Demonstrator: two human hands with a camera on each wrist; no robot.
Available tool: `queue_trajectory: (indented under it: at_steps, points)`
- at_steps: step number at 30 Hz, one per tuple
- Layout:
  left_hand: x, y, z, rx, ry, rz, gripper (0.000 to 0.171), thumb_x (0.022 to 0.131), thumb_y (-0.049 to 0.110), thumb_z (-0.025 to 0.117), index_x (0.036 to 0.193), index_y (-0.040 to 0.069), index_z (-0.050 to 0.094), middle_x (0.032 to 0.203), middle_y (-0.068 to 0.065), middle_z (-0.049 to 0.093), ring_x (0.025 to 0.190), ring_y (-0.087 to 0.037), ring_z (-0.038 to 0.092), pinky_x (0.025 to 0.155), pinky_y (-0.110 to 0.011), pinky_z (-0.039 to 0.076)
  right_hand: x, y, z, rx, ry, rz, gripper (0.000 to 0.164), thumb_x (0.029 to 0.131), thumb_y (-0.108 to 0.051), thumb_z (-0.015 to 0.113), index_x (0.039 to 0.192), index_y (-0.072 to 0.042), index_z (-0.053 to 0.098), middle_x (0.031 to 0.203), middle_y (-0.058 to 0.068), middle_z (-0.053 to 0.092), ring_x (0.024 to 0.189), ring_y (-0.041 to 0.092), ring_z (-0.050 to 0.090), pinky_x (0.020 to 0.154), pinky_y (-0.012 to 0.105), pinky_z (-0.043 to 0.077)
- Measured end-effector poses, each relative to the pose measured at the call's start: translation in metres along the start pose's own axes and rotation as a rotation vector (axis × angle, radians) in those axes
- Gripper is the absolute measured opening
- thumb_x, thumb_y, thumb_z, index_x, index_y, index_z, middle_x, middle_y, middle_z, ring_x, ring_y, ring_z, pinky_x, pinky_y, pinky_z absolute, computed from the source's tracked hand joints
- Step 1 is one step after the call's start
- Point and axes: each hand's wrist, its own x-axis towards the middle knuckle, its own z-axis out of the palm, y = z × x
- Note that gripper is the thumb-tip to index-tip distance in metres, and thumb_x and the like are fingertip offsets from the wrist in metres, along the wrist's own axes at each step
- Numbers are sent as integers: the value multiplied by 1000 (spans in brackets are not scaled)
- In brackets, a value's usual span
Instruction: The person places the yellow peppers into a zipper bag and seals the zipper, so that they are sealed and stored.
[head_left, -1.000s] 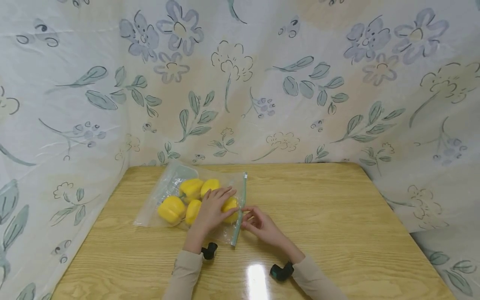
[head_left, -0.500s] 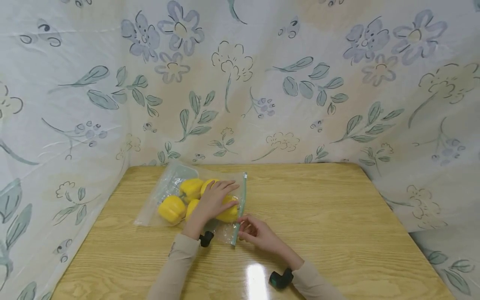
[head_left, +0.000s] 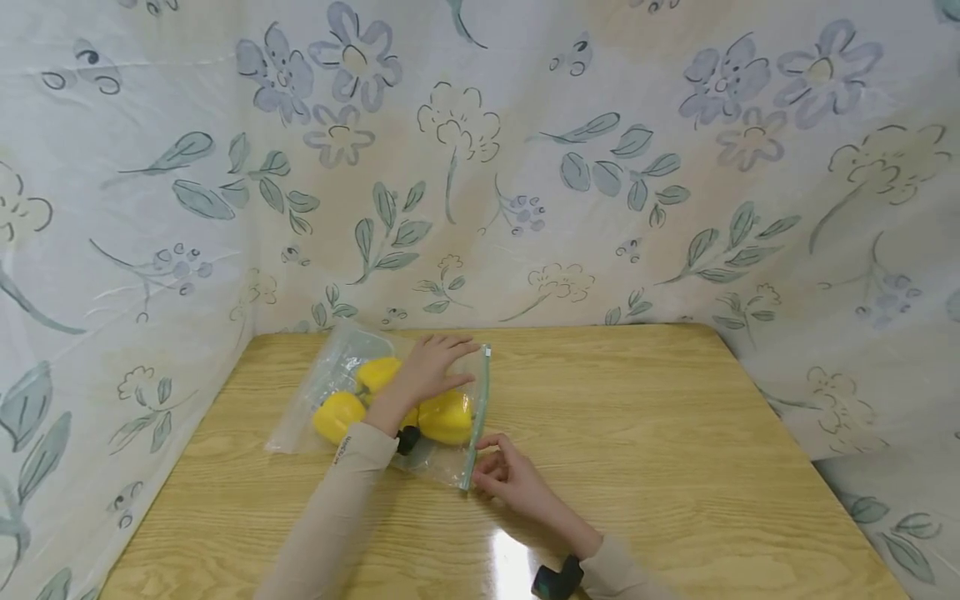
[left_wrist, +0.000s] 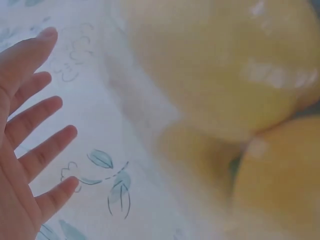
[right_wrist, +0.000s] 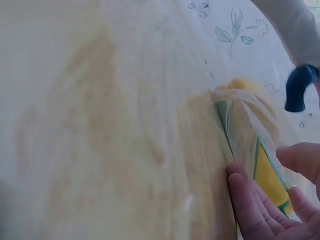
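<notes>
A clear zip bag lies on the table with several yellow bell peppers inside. Its green zip strip runs down the right side, a small white piece at the far end. My left hand reaches across the bag, fingers spread toward that end and hiding some peppers. In the left wrist view its fingers are straight, with nothing between them. Near the strip's front end is my right hand. The right wrist view shows its fingertips at the bag's edge, the thumb apart.
The wooden table carries the bag on its left half. A floral cloth hangs behind and along both sides. Black wrist cameras sit on both forearms, the left one overlapping the bag.
My left hand has moved away from me over the bag, uncovering the pepper nearest the strip. My right hand has slid along the zip strip toward its front corner.
</notes>
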Motion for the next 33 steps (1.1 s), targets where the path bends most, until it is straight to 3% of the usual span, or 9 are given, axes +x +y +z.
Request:
queue_trajectory:
  at_steps: [7,13,23,29,33]
  points:
    - [23,-12,-4,10,-27,26,53,88,39,61,135,17,50,139,-4,48,126,-27,44,106,-51,30,4,13,9,102,10,26,47,89,0,58,126,7,29,91,34,61,74,43,64,64,45,56]
    - [43,-23,-1,-52,-69,23,52,89,38,60,135,16,49,135,-4,51,124,-26,46,106,-46,33,10,31,16,171,90,33,48,89,0,58,127,1,29,90,34,59,71,39,66,61,42,57]
    - [59,-34,12,-259,-196,-95,48,90,37,58,134,18,50,139,-2,48,130,-22,40,109,-40,30,12,36,22,257,131,62,50,86,4,60,127,1,32,88,31,57,73,33,67,63,38,57]
    - [72,-40,20,-294,-235,-92,50,91,36,58,135,15,48,141,-6,45,132,-25,38,110,-41,29,14,36,24,243,151,69,52,84,5,62,126,-1,32,85,19,59,74,29,67,65,32,57]
    - [78,-43,24,-338,-297,-115,52,91,33,59,136,12,47,141,-9,45,131,-27,38,109,-42,30,16,35,24,232,151,59,55,82,9,61,127,-1,31,86,20,57,76,35,67,65,29,57]
